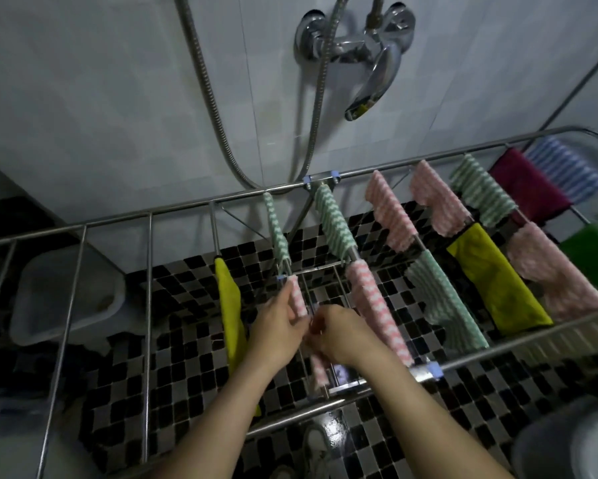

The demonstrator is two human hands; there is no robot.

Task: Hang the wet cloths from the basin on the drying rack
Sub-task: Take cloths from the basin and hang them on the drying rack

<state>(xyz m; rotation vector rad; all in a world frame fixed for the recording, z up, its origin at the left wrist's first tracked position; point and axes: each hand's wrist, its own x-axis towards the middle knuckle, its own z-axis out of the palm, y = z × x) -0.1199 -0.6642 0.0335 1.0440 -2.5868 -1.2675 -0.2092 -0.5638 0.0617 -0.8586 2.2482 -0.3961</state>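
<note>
A steel drying rack [125, 219] spans the view, with several cloths draped over its bars. Over a middle bar hangs a pink-and-white striped cloth [298, 294]. My left hand [279, 331] pinches its upper part, and my right hand [342, 335] grips it lower down; its lower end shows blurred under my right wrist. A yellow cloth [231, 305] hangs one bar to the left. Another pink striped cloth [377, 305] hangs one bar to the right. A pale basin [62, 299] sits on the floor at the left, under the rack.
Green striped cloths [335, 223], fluffy pink ones [391, 209], a second yellow one [491, 278] and a maroon one [529, 183] fill the right bars. The left bars are bare. A shower mixer [356, 43] and hose hang on the tiled wall. A grey rounded object [574, 440] is at the bottom right.
</note>
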